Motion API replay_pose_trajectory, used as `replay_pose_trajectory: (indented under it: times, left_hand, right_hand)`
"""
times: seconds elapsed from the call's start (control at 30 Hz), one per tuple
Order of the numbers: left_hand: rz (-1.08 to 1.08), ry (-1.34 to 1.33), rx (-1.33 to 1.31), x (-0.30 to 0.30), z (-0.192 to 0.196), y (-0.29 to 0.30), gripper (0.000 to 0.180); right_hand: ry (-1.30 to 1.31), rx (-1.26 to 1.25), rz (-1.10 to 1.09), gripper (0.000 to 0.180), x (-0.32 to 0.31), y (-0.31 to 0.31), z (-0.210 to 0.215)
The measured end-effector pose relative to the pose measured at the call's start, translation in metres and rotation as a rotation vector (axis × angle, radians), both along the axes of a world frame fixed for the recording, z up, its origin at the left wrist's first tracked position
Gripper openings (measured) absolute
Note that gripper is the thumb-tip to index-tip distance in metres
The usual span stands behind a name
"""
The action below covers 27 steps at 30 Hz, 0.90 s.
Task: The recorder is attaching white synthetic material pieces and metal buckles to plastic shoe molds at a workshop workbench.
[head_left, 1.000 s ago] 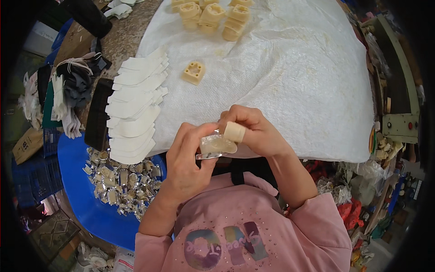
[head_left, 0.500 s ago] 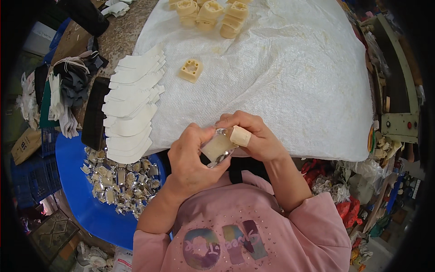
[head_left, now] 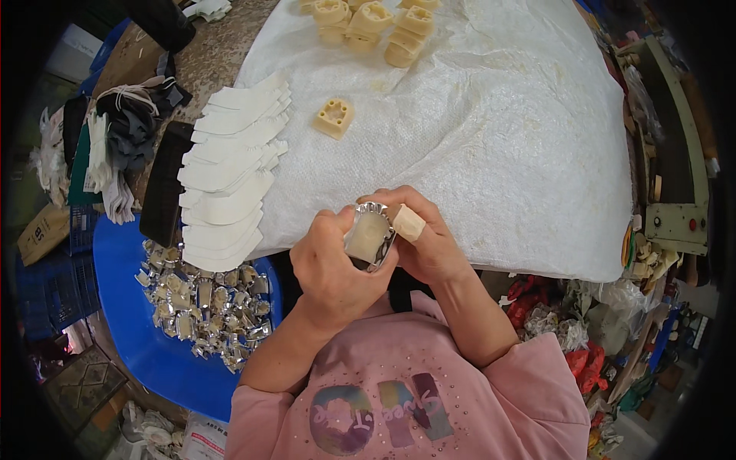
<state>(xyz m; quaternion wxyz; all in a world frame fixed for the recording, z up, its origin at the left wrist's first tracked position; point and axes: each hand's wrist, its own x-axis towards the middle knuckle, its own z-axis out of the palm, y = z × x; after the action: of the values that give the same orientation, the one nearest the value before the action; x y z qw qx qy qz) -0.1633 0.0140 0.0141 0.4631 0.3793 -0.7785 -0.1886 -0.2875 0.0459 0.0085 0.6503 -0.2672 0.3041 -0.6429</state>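
Just off the near edge of the sheet-covered table, both of my hands are closed around a small block [head_left: 368,236] with a cream face and a shiny silver wrapping. The silver is pleated along its upper rim, and the block's exact kind does not show. My left hand [head_left: 328,257] grips its left side and underside. Curled against its right side is my right hand [head_left: 429,238], with a cream cover or tape [head_left: 409,225] round the thumb. A single cream block with holes [head_left: 333,119] lies farther off on the white woven sheet [head_left: 491,146].
Overlapping white cut pieces [head_left: 230,180] line the sheet's left side, beside a dark flat object [head_left: 163,188]. Below left, a blue tub [head_left: 146,345] holds many silver-and-cream pieces [head_left: 207,307]. Stacked cream blocks [head_left: 368,23] stand at the far edge. A metal cabinet [head_left: 675,222] is at right.
The block in my hands has been turned, so its pleated silver rim and cream face show more fully. The whole view has shifted slightly.
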Motion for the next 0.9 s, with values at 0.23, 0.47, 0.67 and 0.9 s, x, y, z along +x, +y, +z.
replay_pose_trajectory:
  times: [0.23, 0.47, 0.67, 0.9]
  left_hand:
    - [0.09, -0.036, -0.119, 0.006, 0.002, -0.003, 0.047]
    - [0.086, 0.073, 0.124, 0.048, 0.0, -0.012, 0.048]
    - [0.585, -0.108, 0.107, 0.152, -0.021, -0.01, 0.048]
    - [1.009, -0.46, -0.017, 0.225, -0.01, -0.004, 0.044]
  right_hand:
    - [1.068, -0.165, -0.2, 0.023, 0.009, -0.002, 0.013]
    - [0.812, -0.137, -0.015, 0.024, 0.008, -0.03, 0.022]
    - [1.515, -0.591, -0.016, 0.036, 0.033, -0.068, 0.023]
    - [1.849, -0.789, -0.094, 0.03, 0.054, -0.092, 0.02]
